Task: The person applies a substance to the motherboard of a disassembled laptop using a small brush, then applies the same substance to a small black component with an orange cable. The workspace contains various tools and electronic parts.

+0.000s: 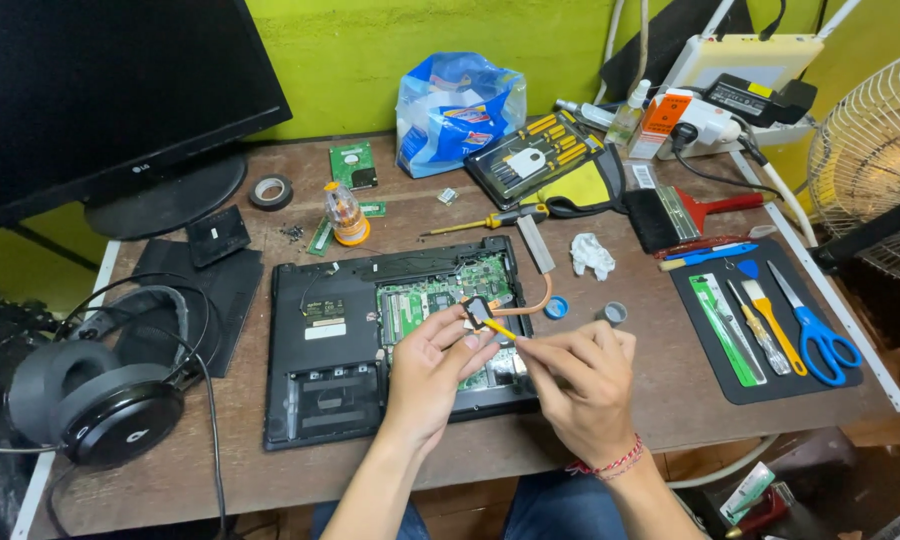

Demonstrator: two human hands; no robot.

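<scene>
Carefully, your left hand (425, 365) pinches the small dark metal cooling block with its curved copper pipe (478, 311) at its edges, just above the opened black laptop (320, 340), while your right hand (582, 385) grips the thin yellow-handled tool (500, 328) against this light, bendable, probably fragile part.

Worn wooden desk (670, 400) (cluttered) against yellow-green wall (350, 50)
</scene>
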